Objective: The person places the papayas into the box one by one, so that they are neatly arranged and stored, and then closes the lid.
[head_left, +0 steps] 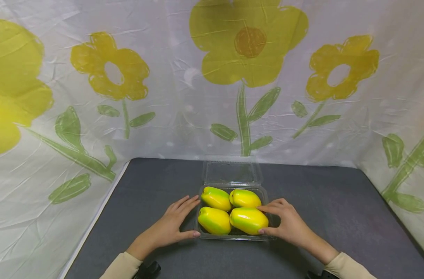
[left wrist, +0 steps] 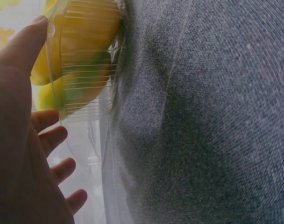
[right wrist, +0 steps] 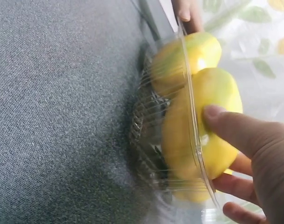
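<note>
A clear plastic clamshell box (head_left: 232, 238) stands on the table with several yellow-green mangoes in it, in two rows. Its lid (head_left: 232, 173) is folded back behind it. My right hand (head_left: 292, 221) holds the front right mango (head_left: 248, 221), thumb on its near side and fingers at its far side; the right wrist view shows the thumb on that mango (right wrist: 202, 135). At the box's left rim is my left hand (head_left: 171, 221), thumb and fingers spread, fingertips at the edge. The left wrist view shows that thumb beside the ribbed box wall (left wrist: 86, 70).
A dark grey cloth-covered table (head_left: 156, 178) lies under the box. White curtains printed with yellow flowers (head_left: 250, 42) enclose the back and both sides. Near each cuff a black strap or device (head_left: 149, 269) shows at the wrist.
</note>
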`<move>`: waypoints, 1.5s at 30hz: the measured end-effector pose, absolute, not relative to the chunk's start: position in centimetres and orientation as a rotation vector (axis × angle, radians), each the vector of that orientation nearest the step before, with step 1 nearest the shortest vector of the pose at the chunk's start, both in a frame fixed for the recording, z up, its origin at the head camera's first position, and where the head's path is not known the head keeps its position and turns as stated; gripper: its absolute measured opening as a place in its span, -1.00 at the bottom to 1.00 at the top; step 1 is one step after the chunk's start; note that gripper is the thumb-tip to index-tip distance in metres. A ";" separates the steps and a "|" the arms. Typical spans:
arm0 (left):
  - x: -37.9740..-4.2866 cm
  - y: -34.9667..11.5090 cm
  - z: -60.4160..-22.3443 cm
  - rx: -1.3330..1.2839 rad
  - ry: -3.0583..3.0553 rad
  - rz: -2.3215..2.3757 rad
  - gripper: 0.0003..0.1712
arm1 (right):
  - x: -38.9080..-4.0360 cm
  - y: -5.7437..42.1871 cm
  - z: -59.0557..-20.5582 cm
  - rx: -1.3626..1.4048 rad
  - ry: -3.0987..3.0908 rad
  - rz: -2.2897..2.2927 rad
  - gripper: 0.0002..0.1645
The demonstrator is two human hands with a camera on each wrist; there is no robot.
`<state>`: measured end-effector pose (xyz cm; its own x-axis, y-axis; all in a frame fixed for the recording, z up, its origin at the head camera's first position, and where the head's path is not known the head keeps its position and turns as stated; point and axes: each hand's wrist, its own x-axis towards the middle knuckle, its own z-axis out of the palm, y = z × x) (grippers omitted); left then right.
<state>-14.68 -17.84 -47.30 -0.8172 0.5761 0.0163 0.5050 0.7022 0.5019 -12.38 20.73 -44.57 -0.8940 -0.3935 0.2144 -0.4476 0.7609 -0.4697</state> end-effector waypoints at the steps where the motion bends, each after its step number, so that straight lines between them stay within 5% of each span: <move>1: -14.7 -17.8 -47.3 0.883 2.767 0.751 0.09 | -12.4 20.7 -44.5 0.687 -2.851 0.784 -0.29; 31: -14.9 -18.2 -47.3 0.869 2.754 0.797 0.10 | -13.1 21.7 -43.7 0.711 -2.757 0.743 -0.36; 45: -17.8 -19.9 -47.3 0.774 2.807 0.872 0.01 | -16.7 24.4 -45.0 0.533 -2.763 0.982 -0.26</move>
<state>-17.79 -19.93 -47.26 -0.8655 0.4982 0.0515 0.4398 0.7066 0.5543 -16.71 24.35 -44.96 -0.9235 -0.2765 0.2660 -0.3824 0.7206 -0.5784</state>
